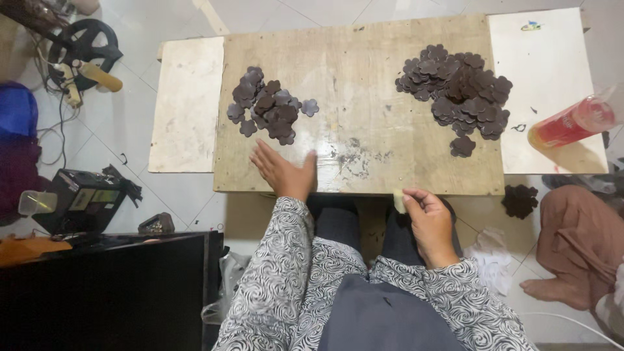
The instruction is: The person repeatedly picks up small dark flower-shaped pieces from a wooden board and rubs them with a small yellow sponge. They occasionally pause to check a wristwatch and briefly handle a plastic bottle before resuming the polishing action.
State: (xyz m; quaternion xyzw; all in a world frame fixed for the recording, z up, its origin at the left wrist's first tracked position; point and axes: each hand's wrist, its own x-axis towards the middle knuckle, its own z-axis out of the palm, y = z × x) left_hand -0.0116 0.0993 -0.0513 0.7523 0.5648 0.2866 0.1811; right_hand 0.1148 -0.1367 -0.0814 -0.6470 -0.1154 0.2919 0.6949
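Observation:
My left hand [284, 173] lies flat and open on the near edge of a low wooden board [364, 104], just below a small pile of dark brown flower-shaped pieces [268, 107]. My right hand [427, 218] hovers off the board's near edge over my lap, fingers pinched on a small pale yellowish piece [398, 201]. A larger heap of the same dark flower-shaped pieces [458, 91] sits at the board's right, with one stray piece [463, 146] below it.
White panels flank the board at left [187, 104] and right [552, 78]. A red-filled plastic bottle [572, 123] lies on the right panel. More dark pieces [519, 200] lie on the floor. Another person's leg [572, 250] is at right. Tools and cables [81, 52] sit at left.

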